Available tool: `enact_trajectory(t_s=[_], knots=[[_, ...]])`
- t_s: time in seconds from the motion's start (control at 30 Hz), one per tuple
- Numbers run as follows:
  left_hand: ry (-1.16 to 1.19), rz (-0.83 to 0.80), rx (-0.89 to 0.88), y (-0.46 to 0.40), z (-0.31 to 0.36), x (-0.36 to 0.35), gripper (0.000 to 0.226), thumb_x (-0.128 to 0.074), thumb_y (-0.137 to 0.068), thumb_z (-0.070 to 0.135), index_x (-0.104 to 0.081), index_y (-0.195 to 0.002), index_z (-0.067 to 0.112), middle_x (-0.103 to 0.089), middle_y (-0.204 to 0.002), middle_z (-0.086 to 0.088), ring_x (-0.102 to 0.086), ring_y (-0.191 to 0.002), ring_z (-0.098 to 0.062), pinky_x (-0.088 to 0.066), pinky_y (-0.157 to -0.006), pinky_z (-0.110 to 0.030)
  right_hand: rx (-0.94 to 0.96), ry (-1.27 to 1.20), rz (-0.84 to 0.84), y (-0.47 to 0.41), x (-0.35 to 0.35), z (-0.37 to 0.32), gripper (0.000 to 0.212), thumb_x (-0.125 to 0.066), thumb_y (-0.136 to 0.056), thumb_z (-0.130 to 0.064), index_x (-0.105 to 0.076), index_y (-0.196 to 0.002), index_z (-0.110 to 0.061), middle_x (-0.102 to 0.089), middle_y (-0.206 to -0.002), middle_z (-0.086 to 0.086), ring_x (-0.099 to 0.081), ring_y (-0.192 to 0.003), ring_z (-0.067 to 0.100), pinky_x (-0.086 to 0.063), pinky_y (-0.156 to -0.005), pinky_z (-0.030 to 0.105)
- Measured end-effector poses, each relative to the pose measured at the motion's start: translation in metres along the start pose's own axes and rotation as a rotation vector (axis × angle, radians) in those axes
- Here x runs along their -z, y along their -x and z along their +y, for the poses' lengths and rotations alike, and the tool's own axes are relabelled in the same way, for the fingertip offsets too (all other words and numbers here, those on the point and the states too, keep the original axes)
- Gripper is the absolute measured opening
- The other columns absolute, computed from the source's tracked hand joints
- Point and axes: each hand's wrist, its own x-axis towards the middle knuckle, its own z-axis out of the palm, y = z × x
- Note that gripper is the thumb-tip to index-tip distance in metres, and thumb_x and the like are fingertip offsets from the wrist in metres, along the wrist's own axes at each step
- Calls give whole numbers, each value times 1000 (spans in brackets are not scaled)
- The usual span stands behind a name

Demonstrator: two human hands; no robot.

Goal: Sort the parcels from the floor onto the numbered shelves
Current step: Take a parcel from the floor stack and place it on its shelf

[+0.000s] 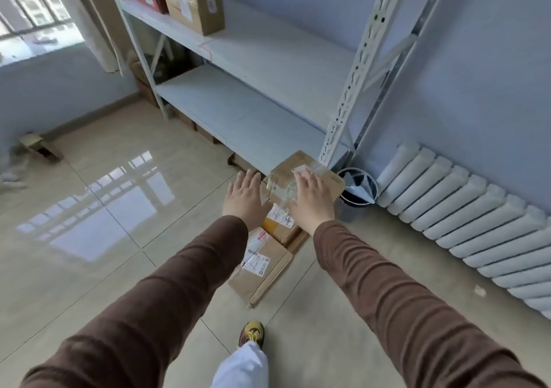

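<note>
taped cardboard parcel (310, 176) between both hands | left hand (246, 198) spread at its 9 o'clock | right hand (311, 198) spread flat on top

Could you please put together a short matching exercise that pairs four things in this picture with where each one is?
Things:
1. flat parcel
2. tall brown box
3. bin
4. right hand

Places:
A. on the upper shelf
B. on the floor between the shelf post and the radiator
C. over the taped parcel
D. flat on the floor tiles, nearest the shoe

Pairs: 1-D, 2-A, 3-B, 4-C
</note>
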Motion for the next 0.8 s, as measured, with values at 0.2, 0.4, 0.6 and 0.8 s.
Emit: enact_trajectory(t_s=[0.2,0.4,0.6,0.8], knots=[[148,-134,60,-60,12,-43,84,-53,-102,45,-6,-164,14,-2,-172,-9,-3,-159,-27,-9,-129,-42,-123,-75,-63,-48,-22,50,76,-47,-105,-43,-12,-164,-12,-8,-172,10,-12,-158,29,-13,-128,43],[400,-248,237,-101,23,-86,83,-59,-101,40,-13,-163,11,-18,-170,-11,-28,-153,-29,-29,-124,-43,-220,-99,-147,-101,-46,113,74,-47,-106,-38,-10,-164,-10,-6,-172,12,-8,-159,29,-12,-129,43],[629,-265,454,-138,47,-136,76,-58,-103,36,-19,-161,10,-34,-164,-13,-42,-146,-30,-38,-114,-39,-216,-98,-214,-171,-66,176,71,-47,-107,-35,-13,-163,-7,-10,-172,14,-14,-158,30,-12,-128,40],[883,-230,689,-177,71,-183,71,-55,-104,35,-20,-162,11,-39,-162,-10,-43,-144,-30,-37,-115,-38,-199,-117,-342,-234,-94,224,71,-46,-107,-34,-12,-163,-8,-7,-172,13,-12,-158,30,-13,-128,41]])
